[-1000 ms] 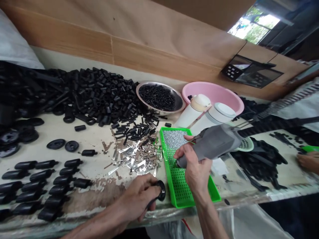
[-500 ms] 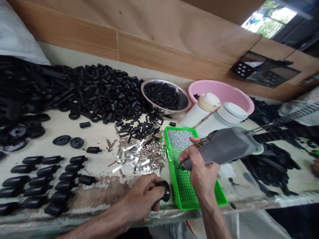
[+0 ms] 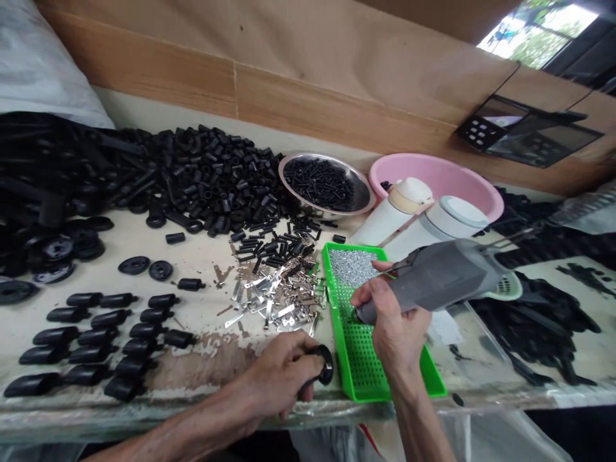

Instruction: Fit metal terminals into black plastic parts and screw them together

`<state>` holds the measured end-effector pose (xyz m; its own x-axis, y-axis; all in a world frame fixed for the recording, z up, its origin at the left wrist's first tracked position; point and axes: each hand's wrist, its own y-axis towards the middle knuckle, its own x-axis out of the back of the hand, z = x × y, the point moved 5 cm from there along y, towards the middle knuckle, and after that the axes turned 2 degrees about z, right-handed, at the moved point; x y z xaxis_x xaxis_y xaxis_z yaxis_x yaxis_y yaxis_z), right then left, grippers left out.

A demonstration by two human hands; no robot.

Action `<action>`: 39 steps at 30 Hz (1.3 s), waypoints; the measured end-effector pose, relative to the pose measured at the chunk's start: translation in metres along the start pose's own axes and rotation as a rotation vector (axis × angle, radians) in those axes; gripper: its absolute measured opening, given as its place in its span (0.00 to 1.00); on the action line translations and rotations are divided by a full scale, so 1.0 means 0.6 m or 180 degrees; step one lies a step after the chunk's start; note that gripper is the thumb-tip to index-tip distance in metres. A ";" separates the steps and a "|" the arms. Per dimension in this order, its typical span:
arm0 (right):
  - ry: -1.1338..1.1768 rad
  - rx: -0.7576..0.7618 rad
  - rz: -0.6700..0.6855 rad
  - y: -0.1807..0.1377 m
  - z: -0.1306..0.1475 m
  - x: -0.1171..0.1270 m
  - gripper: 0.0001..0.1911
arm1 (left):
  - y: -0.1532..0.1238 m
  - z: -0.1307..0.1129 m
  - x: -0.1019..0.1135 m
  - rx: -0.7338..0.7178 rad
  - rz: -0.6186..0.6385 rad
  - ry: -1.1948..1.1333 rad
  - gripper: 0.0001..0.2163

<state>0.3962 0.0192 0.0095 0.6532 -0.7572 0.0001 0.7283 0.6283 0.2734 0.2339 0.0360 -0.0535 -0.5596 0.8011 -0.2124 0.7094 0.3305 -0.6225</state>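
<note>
Both grips stayed unchanged. Your left hand (image 3: 279,378) clenched a black ring (image 3: 326,366) beside the green tray (image 3: 332,301); your right hand (image 3: 397,327) held a gray power tool (image 3: 437,276) above it.

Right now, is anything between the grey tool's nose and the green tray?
Nothing visible: the nose of the grey power tool, held in the right hand, sits over the green perforated tray with nothing between. Whether it touches the tray can't be told.

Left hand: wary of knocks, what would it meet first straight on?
The left hand would likely meet the rim of the green perforated tray, just past the black ring it holds; depth is unclear.
</note>
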 end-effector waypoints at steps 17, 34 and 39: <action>0.0014 -0.0024 -0.0011 -0.002 -0.002 -0.003 0.17 | 0.002 -0.001 0.000 0.0005 -0.0050 0.0002 0.12; 0.0953 -0.0179 0.0620 -0.067 0.063 -0.036 0.13 | -0.002 -0.008 0.000 -0.0108 -0.0037 -0.0102 0.11; 0.0884 -0.0192 0.0607 -0.072 0.049 -0.038 0.12 | -0.004 -0.007 0.000 -0.0017 -0.0004 -0.0004 0.10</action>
<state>0.3438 0.0041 0.0260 0.8042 -0.5528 -0.2183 0.5932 0.7696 0.2364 0.2338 0.0373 -0.0491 -0.5611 0.8000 -0.2125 0.7109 0.3342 -0.6188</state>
